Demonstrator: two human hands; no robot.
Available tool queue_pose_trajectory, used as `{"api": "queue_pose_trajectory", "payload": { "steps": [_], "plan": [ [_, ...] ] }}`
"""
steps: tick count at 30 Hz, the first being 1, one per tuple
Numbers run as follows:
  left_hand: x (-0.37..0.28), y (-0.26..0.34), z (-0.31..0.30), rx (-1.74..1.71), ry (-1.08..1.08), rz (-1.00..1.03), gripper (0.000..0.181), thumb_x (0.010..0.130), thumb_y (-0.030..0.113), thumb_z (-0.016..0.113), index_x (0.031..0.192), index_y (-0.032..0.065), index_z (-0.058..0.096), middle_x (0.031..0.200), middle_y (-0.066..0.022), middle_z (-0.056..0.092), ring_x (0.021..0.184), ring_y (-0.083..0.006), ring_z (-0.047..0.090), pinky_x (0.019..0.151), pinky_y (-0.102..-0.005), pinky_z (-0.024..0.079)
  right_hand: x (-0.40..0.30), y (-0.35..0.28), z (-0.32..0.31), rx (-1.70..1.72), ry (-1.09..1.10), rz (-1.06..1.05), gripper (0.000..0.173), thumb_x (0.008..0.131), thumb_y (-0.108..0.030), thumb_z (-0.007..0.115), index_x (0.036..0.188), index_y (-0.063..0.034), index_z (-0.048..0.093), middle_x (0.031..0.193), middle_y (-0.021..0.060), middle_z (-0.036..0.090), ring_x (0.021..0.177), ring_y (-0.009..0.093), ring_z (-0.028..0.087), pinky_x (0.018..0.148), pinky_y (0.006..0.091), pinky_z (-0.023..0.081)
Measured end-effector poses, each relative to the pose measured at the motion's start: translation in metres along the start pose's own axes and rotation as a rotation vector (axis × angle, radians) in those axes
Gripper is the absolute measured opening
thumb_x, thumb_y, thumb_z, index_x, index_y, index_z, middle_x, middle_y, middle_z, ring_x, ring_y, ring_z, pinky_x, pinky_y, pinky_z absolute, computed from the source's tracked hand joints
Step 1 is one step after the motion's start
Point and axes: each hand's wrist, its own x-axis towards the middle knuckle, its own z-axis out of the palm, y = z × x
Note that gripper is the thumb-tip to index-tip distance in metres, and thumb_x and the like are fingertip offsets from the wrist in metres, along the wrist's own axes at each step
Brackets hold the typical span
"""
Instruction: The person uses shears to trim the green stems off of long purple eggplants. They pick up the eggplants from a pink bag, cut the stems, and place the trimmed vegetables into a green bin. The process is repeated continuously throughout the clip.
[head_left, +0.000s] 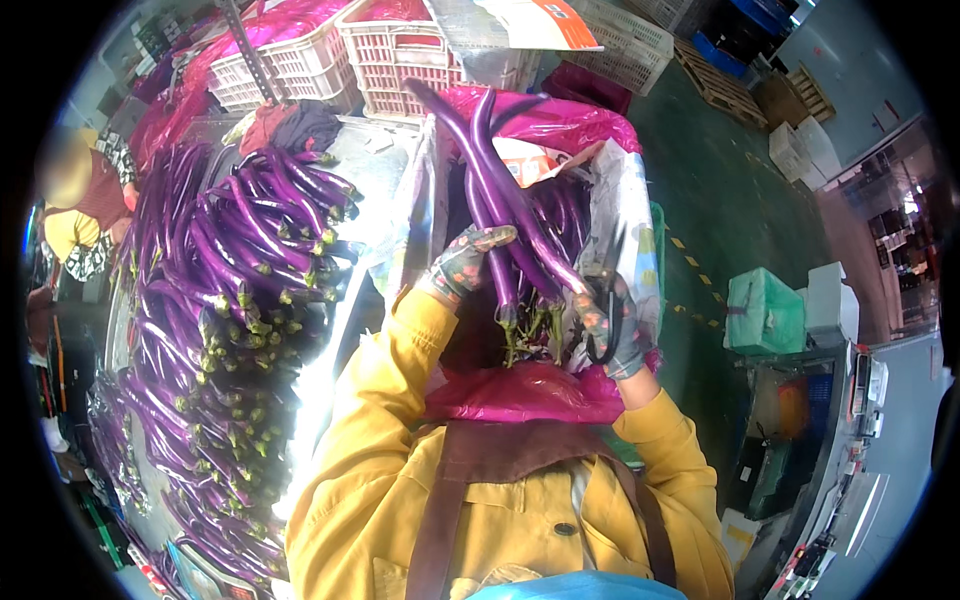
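Note:
Both hands wear patterned work gloves. My left hand (466, 262) is closed around long purple eggplants (486, 195), held over a crate lined with pink plastic film (517, 394) and paper. My right hand (611, 322) has scissors (606, 300) with black handles hooked on it, and its fingertips touch the lower part of one eggplant (544, 251). The green stems of the held eggplants point towards me. More eggplants (570, 214) lie inside the crate, partly hidden. To the left, a large heap of eggplants (240, 217) covers much of a metal table (382, 161).
White plastic crates (397, 67) with pink film stand beyond the table. A co-worker (82, 195) is at the table's far left. Cloths (304, 127) lie at its back edge. On the right are a green crate (765, 311), a white box (832, 304) and, farther off, wooden pallets (716, 82).

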Motion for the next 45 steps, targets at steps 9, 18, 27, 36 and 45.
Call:
{"api": "queue_pose_trajectory", "payload": {
  "steps": [9,18,27,36,45],
  "plan": [
    [-0.006,0.015,0.021,0.907,-0.181,0.418,0.023,0.072,0.008,0.048,0.092,0.0002,0.054,0.091,-0.0108,0.055,0.085,-0.0179,0.053,0.077,-0.0258,0.04,0.0,0.015,0.003,-0.619,0.02,-0.292,0.04,0.076,-0.035,0.047,0.105,-0.0078,0.041,0.075,0.0158,0.046,0.052,0.017,0.044,0.043,0.0187,0.039],
    [0.006,0.004,0.013,0.104,0.095,-0.079,0.022,0.077,0.012,0.045,0.094,-0.0008,0.052,0.089,-0.009,0.055,0.083,-0.0172,0.053,0.076,-0.0272,0.042,-0.05,-0.016,0.049,-0.226,-0.12,-0.47,0.04,0.08,-0.032,0.041,0.107,-0.0029,0.037,0.073,0.0171,0.041,0.054,0.015,0.043,0.046,0.0222,0.043],
    [0.0,-0.004,-0.009,0.839,0.08,0.143,0.026,0.079,0.014,0.04,0.1,0.0026,0.051,0.094,-0.0102,0.054,0.09,-0.0175,0.05,0.081,-0.0256,0.038,-0.13,-0.069,0.046,-0.785,0.302,-1.187,0.029,0.081,-0.028,0.038,0.095,-0.0038,0.045,0.067,0.0072,0.05,0.053,0.011,0.047,0.052,0.0219,0.044],
    [0.009,-0.02,-0.018,0.509,0.011,-0.004,0.03,0.077,0.022,0.048,0.098,0.0012,0.052,0.098,-0.009,0.051,0.091,-0.0172,0.048,0.082,-0.0289,0.036,-0.165,-0.115,0.0,-0.379,-0.01,-1.093,0.035,0.078,-0.029,0.042,0.096,0.001,0.046,0.074,0.0146,0.05,0.058,0.017,0.049,0.047,0.0217,0.043],
    [0.0,-0.004,0.059,-0.102,0.254,-0.355,0.021,0.073,0.01,0.051,0.091,0.0003,0.05,0.083,-0.0144,0.055,0.074,-0.0255,0.055,0.066,-0.0382,0.047,-0.242,-0.039,-0.008,-0.585,0.945,-1.458,0.009,0.076,-0.018,0.046,0.084,-0.0132,0.045,0.052,-0.0014,0.039,0.041,0.01,0.038,0.035,0.0206,0.031]
  ]
}}
